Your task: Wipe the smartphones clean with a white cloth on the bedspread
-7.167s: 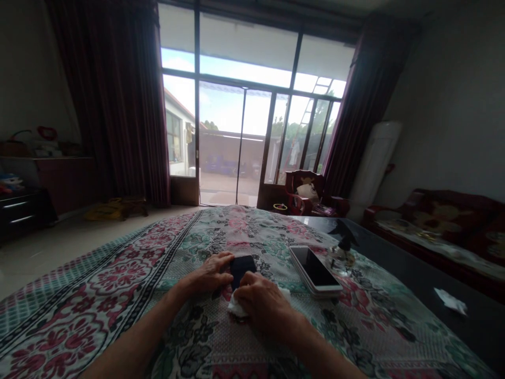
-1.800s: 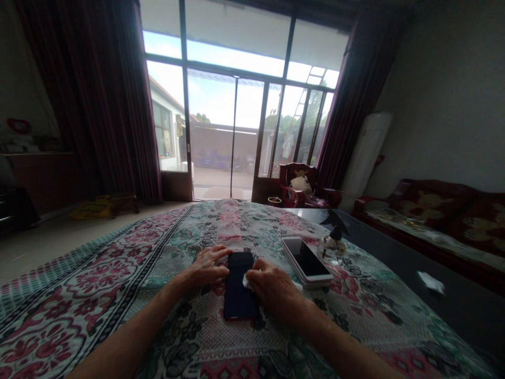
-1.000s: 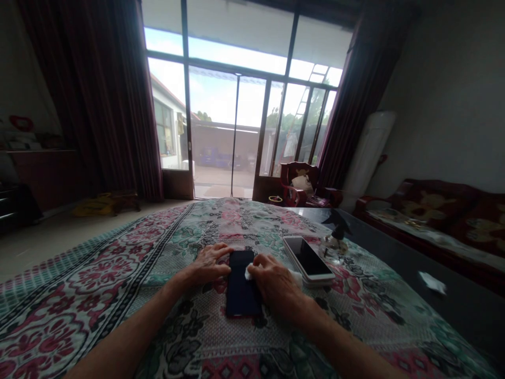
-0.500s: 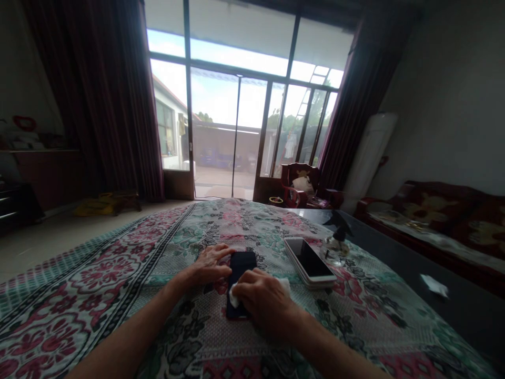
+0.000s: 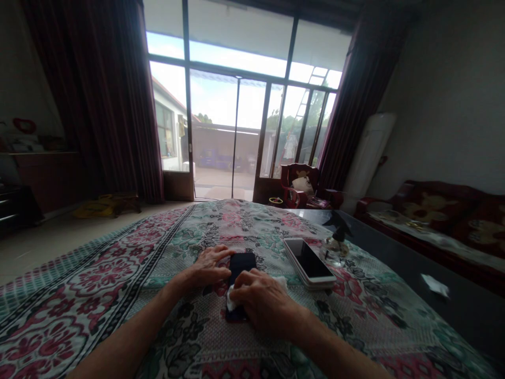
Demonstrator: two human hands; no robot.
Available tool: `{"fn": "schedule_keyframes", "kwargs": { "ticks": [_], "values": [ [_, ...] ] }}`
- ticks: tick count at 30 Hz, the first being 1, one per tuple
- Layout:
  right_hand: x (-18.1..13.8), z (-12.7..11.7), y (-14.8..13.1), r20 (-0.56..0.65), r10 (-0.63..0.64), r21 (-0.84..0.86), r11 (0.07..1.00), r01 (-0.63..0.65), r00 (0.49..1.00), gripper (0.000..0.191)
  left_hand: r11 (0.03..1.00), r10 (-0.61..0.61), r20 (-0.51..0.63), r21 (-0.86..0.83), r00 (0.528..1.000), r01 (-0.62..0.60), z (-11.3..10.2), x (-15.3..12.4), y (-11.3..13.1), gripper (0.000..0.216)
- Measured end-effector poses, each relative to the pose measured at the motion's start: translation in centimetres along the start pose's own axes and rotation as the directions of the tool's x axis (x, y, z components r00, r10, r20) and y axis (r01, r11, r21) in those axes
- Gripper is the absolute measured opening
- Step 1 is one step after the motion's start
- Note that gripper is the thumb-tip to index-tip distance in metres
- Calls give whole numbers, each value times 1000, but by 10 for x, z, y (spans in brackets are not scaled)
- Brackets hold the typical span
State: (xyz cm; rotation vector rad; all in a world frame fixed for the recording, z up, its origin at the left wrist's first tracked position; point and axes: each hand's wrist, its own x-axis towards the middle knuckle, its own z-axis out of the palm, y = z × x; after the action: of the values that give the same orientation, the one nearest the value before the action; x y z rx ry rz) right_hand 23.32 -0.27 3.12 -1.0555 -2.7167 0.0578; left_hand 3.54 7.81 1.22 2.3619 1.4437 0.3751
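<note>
A dark smartphone [image 5: 242,261] lies flat on the patterned tablecloth [image 5: 177,321] in front of me. My left hand [image 5: 211,265] rests at its left edge, fingers stretched out and apart, with the fingertips at the phone's side. Over the phone's lower half, my right hand [image 5: 262,297] is closed on a crumpled white tissue [image 5: 231,301], pressing it against the screen. Part of the tissue also sticks out behind the knuckles. The right hand hides the lower right of the phone.
Right of my hands lies a stack of white phones [image 5: 310,261]. Behind it stands a small glass bottle [image 5: 334,250] with a dark top. A white crumpled tissue [image 5: 434,285] lies on the dark tabletop [image 5: 410,263] at right. A wooden sofa [image 5: 442,216] stands beyond.
My right hand has shifted very slightly left with the tissue on the phone's screen. The left hand stays at the phone's edge.
</note>
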Motion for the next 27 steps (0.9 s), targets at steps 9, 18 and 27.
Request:
{"fn": "schedule_keyframes", "kwargs": {
  "ticks": [9,18,27],
  "values": [
    [10,13,5,-83,41,-24,999,-43,996,18,999,-38,13,-4,999,38,0,0,4,61],
    [8,13,17,-127,122,-31,991,-127,984,23,999,-21,22,28,1000,20,-4,-2,6,60],
    [6,11,7,-76,31,43,999,-27,997,22,1000,-6,14,13,1000,6,-1,-1,1,61]
  ]
}}
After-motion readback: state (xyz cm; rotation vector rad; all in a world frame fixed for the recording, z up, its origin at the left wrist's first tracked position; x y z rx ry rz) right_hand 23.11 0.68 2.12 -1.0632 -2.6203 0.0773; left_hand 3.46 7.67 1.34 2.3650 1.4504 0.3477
